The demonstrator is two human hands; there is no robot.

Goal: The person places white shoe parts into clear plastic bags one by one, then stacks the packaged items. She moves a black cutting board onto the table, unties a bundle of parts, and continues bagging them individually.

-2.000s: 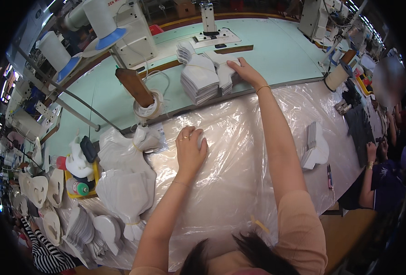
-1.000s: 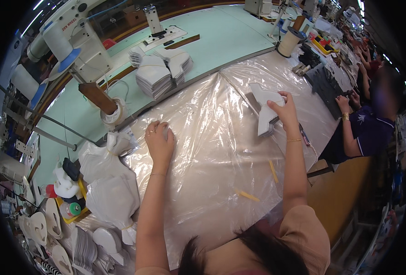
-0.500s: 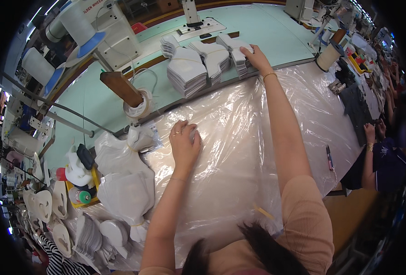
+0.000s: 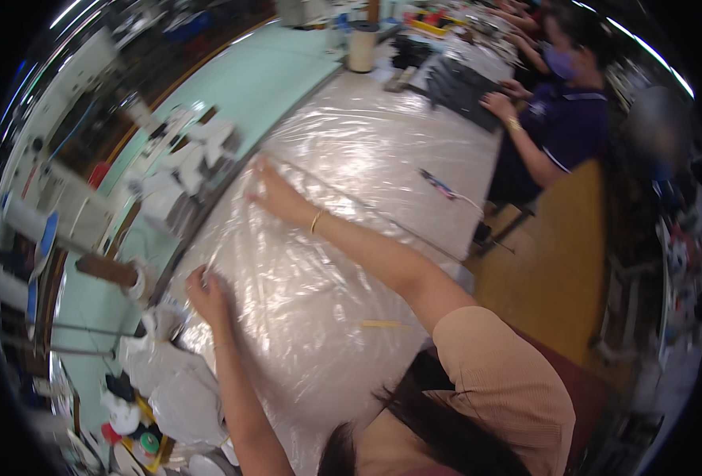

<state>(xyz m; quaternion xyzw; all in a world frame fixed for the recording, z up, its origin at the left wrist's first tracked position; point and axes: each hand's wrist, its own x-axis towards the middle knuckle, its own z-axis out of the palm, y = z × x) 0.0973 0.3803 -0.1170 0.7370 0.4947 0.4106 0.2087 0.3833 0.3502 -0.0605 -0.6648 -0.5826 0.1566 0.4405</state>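
Observation:
My right hand (image 4: pixel 279 194) is above the plastic-covered tabletop (image 4: pixel 319 262), its fingers apart and smeared by motion, with nothing seen in it. It has come off the banded stacks of white cut pieces (image 4: pixel 167 202), which stand along the edge of the green machine table (image 4: pixel 244 71). Nearer to me, my left hand (image 4: pixel 210 297) rests over the plastic with its fingers curled in. Something small and greyish may be between them, but I cannot make out what. Beside that wrist lies a larger pile of white pieces (image 4: pixel 184 397).
A brown wooden block (image 4: pixel 107 268) and a roll of white tape (image 4: pixel 141 282) sit at the left. Below is a yellow tray (image 4: pixel 160 452). Thread snips (image 4: pixel 438 184) lie on the plastic at right. A co-worker in dark blue (image 4: pixel 565 127) handles dark sheets (image 4: pixel 462 91). A thread cone (image 4: pixel 362 47) stands far off.
The view has swung to the right, so the table stacks now appear further left. My right hand has left the rightmost stack and drawn back over the plastic. My left hand stays curled.

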